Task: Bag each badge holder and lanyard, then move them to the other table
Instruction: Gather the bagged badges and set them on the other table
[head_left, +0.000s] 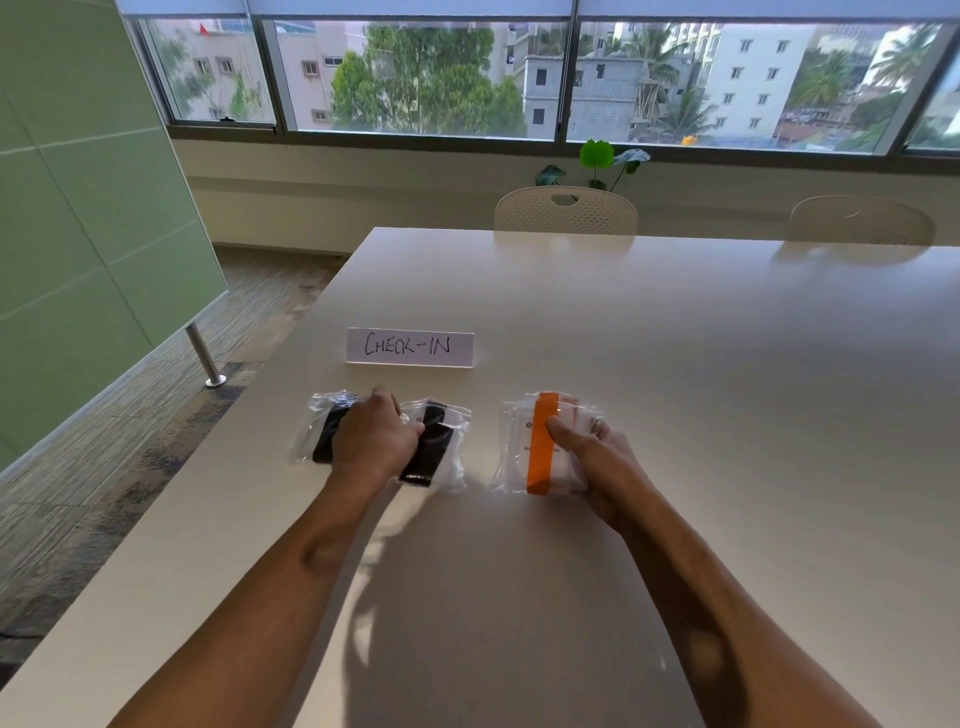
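1. Three clear bags lie on the worktop (675, 364): two with black lanyards (324, 434) (436, 447), one with an orange lanyard (540, 447).
2. Left hand (374, 436) rests across both black-lanyard bags, fingers curled on them.
3. Right hand (597, 457) pinches the orange-lanyard bag.
4. One "CHECK-IN" sign (410, 347) stands behind them.

left hand (375, 435) hiding bag middles, orange-lanyard badge (521, 448) print unreadable

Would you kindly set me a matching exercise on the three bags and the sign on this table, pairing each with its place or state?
Things:
1. orange lanyard bag
2. leftmost black lanyard bag
3. middle black lanyard bag
4. CHECK-IN sign

Places or states:
A. standing behind the bags, untouched
B. held by the right hand
C. nearest the table's left edge, under the left hand
D. between the two hands

Pairs: 1-B, 2-C, 3-D, 4-A
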